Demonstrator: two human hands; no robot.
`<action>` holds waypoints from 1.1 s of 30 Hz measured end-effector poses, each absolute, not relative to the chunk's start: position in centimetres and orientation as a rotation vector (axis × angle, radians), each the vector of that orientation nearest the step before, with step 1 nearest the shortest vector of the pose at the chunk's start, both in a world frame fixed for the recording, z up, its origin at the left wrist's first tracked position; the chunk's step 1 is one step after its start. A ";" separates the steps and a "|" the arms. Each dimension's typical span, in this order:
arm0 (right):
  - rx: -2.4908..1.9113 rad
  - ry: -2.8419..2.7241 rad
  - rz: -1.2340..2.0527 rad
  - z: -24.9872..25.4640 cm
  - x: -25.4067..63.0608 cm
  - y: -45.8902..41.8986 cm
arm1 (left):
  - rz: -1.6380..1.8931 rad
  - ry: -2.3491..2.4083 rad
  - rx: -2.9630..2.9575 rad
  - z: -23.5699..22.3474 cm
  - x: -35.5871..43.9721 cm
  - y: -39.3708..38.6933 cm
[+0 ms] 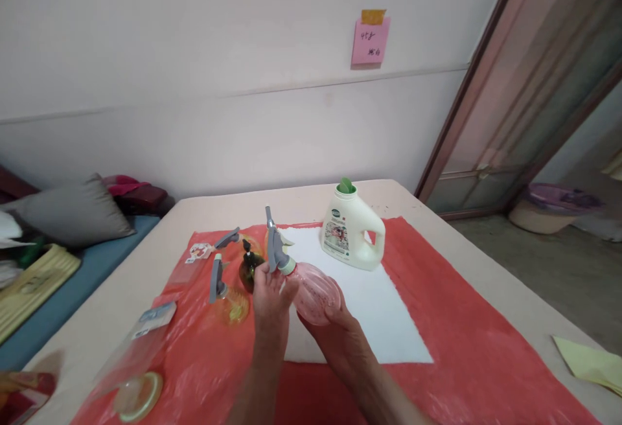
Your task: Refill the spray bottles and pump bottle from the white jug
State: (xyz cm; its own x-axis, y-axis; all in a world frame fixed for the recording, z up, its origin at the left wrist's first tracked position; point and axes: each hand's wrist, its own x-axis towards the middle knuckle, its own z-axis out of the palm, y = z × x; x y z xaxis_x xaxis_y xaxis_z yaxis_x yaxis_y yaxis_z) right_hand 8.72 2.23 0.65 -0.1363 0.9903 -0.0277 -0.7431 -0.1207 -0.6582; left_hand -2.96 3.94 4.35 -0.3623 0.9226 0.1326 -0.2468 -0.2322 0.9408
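A clear pink spray bottle (pixel 318 292) with a grey trigger head lies tilted between my two hands above a white sheet (pixel 403 328). Around its neck and trigger, the fingers of my left hand (pixel 272 295) are closed. My right hand (pixel 343 334) cups the rounded base from below. Just left of my left hand stands a dark green bottle (pixel 250 269) with a black top. Beside that is a yellowish spray bottle (pixel 234 306) with a grey trigger. Partly hidden behind them are further bottles with grey triggers. A white detergent jug (pixel 352 230) with a green spout stands behind my hands.
Red plastic sheeting (pixel 461 321) covers much of the table (pixel 413 198). Clear packets (pixel 155 321) and a round yellow-rimmed lid (pixel 140 399) lie on the left. Yellow paper (pixel 590 363) rests at the right edge. A pink note (pixel 370 43) is taped to the wall.
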 end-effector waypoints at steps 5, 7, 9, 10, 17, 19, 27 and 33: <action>-0.495 -0.282 1.780 0.3 8.7 2.0 | 1.803 1.161 0.777 4.1 -3.5 4.0; -0.529 -0.303 1.765 0.3 8.6 2.0 | 1.807 1.221 0.707 3.9 -3.6 3.9; -0.555 -0.321 1.749 0.3 8.5 2.0 | 1.817 1.239 0.661 3.8 -3.8 3.9; -0.562 -0.327 1.743 0.3 8.5 2.1 | 1.831 1.208 0.648 3.8 -3.9 3.9; -0.554 -0.330 1.773 0.6 8.7 2.2 | 1.818 0.867 0.560 4.6 -3.9 4.1; -0.560 -0.337 1.793 0.8 8.8 2.1 | 1.828 0.835 0.565 4.8 -3.8 4.1; -0.591 -0.297 1.766 0.3 8.5 2.1 | 1.845 0.818 0.506 4.2 -3.9 4.1; -0.618 -0.285 1.727 0.1 8.4 2.3 | 1.818 0.870 0.427 3.7 -4.1 4.1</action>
State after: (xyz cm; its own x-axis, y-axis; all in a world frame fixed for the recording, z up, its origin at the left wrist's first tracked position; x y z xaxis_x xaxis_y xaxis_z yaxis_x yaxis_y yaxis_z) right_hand 8.42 2.31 0.09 -0.1400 0.9582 -0.2494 -0.8273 -0.2516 -0.5023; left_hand -4.09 4.06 3.69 -0.4072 0.9074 -0.1036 -0.6501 -0.2083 0.7307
